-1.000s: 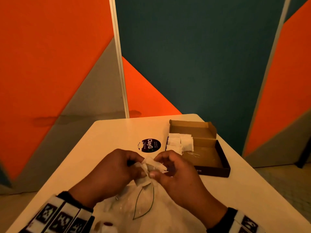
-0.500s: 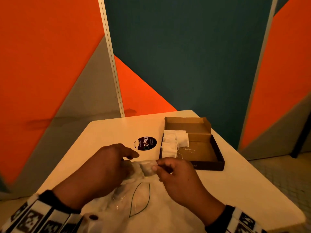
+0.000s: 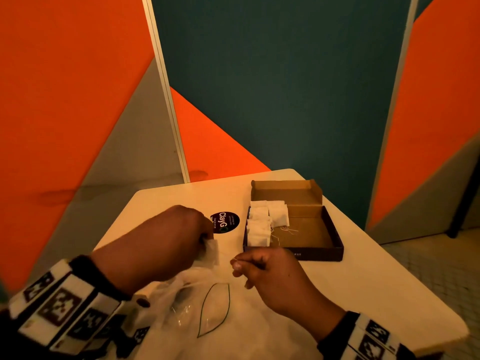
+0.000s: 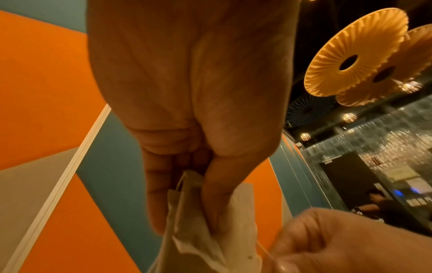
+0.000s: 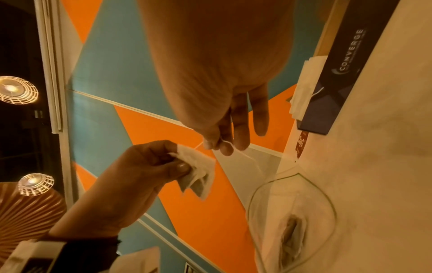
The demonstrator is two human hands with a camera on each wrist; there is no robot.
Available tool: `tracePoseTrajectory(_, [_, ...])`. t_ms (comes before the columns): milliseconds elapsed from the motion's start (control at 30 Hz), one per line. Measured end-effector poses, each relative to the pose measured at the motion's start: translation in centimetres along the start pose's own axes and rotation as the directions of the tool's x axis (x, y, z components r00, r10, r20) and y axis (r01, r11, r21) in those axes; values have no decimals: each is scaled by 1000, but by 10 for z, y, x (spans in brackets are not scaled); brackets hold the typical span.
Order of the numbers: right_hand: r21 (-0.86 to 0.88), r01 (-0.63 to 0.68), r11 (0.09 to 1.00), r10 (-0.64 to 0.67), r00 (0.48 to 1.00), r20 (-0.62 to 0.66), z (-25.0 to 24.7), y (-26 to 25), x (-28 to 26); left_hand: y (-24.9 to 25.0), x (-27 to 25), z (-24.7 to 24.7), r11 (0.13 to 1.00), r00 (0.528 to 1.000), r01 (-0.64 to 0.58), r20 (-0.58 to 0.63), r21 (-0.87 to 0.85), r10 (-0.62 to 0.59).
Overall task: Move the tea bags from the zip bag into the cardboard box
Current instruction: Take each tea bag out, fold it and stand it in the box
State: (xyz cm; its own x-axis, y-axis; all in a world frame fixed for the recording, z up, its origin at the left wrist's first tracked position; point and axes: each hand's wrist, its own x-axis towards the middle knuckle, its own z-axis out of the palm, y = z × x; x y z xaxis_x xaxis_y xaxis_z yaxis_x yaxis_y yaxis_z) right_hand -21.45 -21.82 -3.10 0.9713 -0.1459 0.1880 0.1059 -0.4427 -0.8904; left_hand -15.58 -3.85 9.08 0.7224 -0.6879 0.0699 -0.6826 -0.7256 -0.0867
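Two hands work above the table (image 3: 166, 203): the left hand (image 3: 166, 237) pinches a tea bag (image 3: 211, 252) while the right hand (image 3: 262, 266) nips its string (image 5: 245, 157) taut, probably untangling it. The zip bag (image 3: 197, 302) lies below; the cardboard box (image 3: 306, 229) waits near, part-filled.

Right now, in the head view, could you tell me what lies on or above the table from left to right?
left hand → held tea bag → round black sticker → right hand → cardboard box.
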Motion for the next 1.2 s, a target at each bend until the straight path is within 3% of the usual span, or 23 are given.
tracePoseTrajectory(200, [-130,-107,986,110,994,18,-13,24,0,-26,3,-25,994,999,7,31,112,-11])
tracePoseTrajectory(267, [-164,-124,979,129,991,22,-18,31,1,-41,5,-26,999,996,35,78,34,-37])
tracePoseTrajectory(333, [-177,-128,976,135,990,28,-20,36,1,-57,5,-22,987,992,39,122,-157,-20])
tracePoseTrajectory(400, [-165,-134,977,143,989,43,-19,38,1,-65,3,-13,872,992,46,125,-487,17])
tracePoseTrajectory(467, [-141,-139,980,152,985,82,-17,39,-1,-64,-3,0,655,997,36,69,-754,24])
tracePoseTrajectory(567, [-161,-150,975,176,972,158,-14,36,-5,-64,-7,27,440,1000,-6,-2,-898,9])
tracePoseTrajectory(667, [-289,-135,948,176,977,122,-17,31,-5,-60,-10,41,329,999,16,6,-944,-33])
tracePoseTrajectory(733, [-301,-96,949,107,994,19,-23,19,-8,-55,-13,41,379,999,47,35,-924,-39])
tracePoseTrajectory(833, [-172,28,985,-47,993,-106,-26,-12,-15,-48,-13,37,586,995,99,73,-805,-68])
tracePoseTrajectory(933, [-94,78,992,-77,997,22,-17,-39,-17,-33,-9,29,810,996,90,65,-580,-64])
tracePoseTrajectory(1000, [-156,110,982,-93,990,108,-8,-44,-13,-19,-7,22,912,998,50,49,-408,-33])
tracePoseTrajectory(1100, [-201,129,971,-105,987,125,-3,-39,-8,-8,-6,18,970,999,-8,30,-241,16])
tracePoseTrajectory(1200, [-93,72,993,-62,992,107,-4,-28,-7,-14,-5,16,974,997,-5,73,-228,22])
